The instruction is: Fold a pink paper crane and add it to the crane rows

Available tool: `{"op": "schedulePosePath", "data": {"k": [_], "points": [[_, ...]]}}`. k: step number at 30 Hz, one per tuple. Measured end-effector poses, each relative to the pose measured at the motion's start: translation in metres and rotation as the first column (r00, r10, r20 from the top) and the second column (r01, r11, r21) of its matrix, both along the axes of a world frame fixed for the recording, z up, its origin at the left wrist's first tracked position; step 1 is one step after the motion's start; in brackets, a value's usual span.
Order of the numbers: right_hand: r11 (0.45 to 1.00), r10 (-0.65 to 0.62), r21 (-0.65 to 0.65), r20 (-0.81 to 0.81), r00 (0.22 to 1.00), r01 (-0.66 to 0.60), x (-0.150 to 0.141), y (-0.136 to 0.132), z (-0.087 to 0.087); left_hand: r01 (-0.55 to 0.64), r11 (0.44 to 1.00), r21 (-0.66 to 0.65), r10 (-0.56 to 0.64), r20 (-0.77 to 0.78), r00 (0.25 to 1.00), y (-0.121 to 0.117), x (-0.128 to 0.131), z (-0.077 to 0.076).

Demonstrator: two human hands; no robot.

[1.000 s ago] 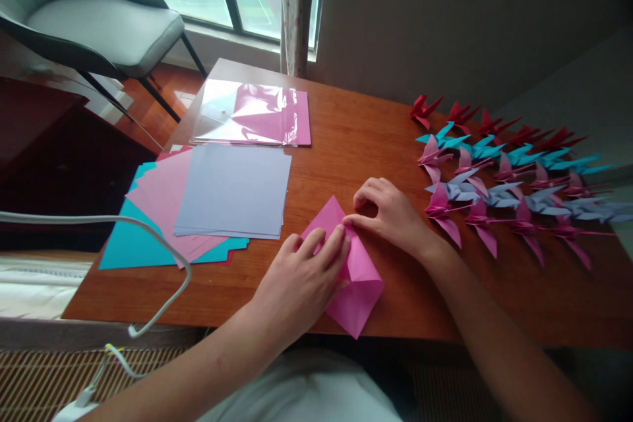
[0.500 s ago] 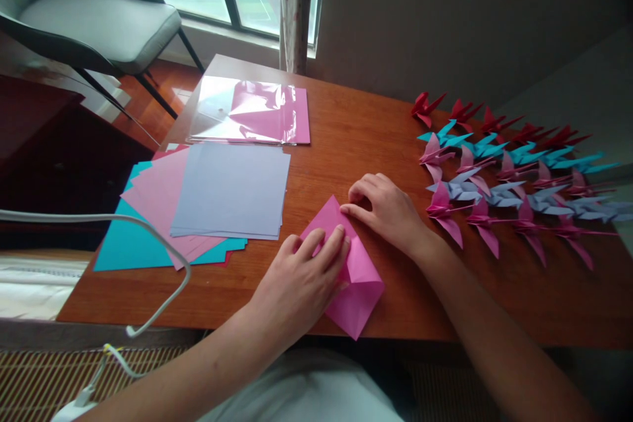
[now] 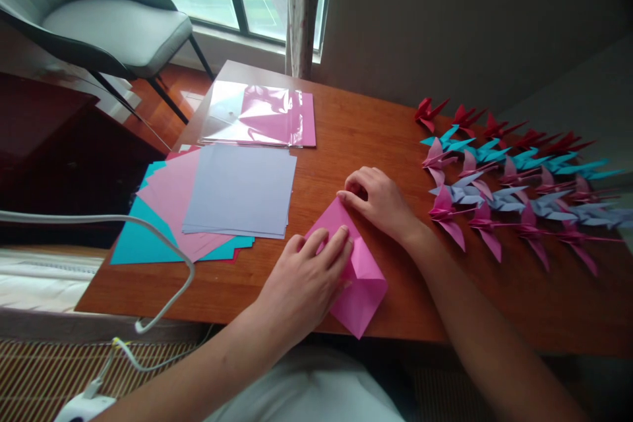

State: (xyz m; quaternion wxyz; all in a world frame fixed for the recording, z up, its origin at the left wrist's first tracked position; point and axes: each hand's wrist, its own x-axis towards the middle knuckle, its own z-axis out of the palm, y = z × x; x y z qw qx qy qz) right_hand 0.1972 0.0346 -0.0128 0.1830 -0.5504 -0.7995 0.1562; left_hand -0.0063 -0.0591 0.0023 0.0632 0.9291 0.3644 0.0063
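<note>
While our left hand (image 3: 304, 277) presses the pink paper (image 3: 364, 262), our right hand (image 3: 380, 201) touches its corner

Our left fingers (image 3: 336, 244) are loosely spread over the sheet, which lies on the surface (image 3: 346, 138) beneath them. At its far corner our right fingers curl; we cannot tell whether they pinch it. Left of our fingers we see fanned sheets (image 3: 240, 191); to their right, paper cranes (image 3: 442, 206).
</note>
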Motion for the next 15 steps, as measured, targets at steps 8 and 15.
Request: {"op": "schedulePosePath", "data": {"k": [8, 15], "points": [[0.987, 0.117, -0.110, 0.016, 0.993, -0.115, 0.032, -0.034, 0.006, -0.003, 1.000, -0.004, 0.003, 0.001, 1.000, 0.000, 0.000, 0.001], [0.986, 0.134, -0.112, 0.063, 0.989, -0.126, 0.032, -0.040, 0.012, 0.001, 1.000, 0.005, -0.001, 0.001, 1.000, 0.000, 0.001, 0.001]]}}
